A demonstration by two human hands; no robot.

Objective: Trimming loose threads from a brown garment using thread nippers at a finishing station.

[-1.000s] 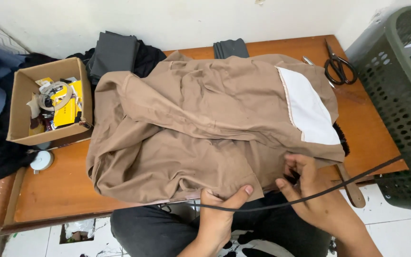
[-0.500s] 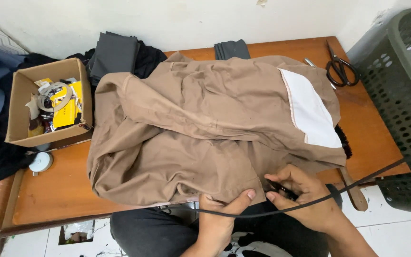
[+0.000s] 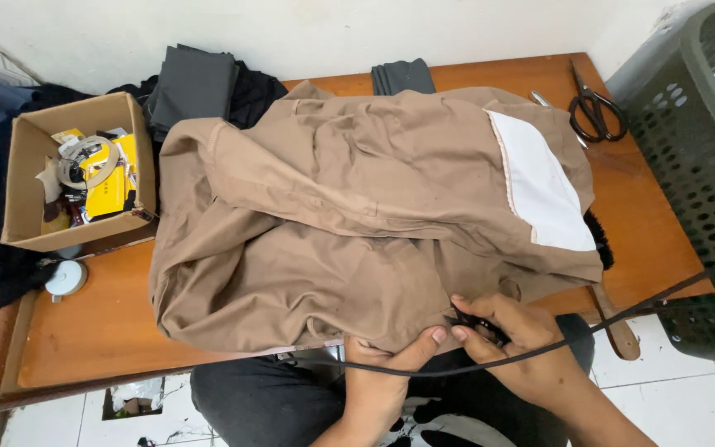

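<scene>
Tan garment point(image 3: 357, 223) hem is pinched by both hands: left hand point(image 3: 391, 360) curled beneath, right hand point(image 3: 511, 339) gripping a small black tool point(image 3: 477, 323). Cardboard box point(image 3: 22, 223) far left holds tape rolls.

garment point(image 3: 357, 223) tan, white patch | table point(image 3: 93, 331) orange-brown | basket point(image 3: 705, 165) dk green | scissors point(image 3: 593, 112) blk

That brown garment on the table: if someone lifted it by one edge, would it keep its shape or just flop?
Probably flop: the garment lies in soft folds and creases and sags over the table edge by the left hand. It looks light for its size. Pushed, it would likely bunch up rather than slide whole.
</scene>
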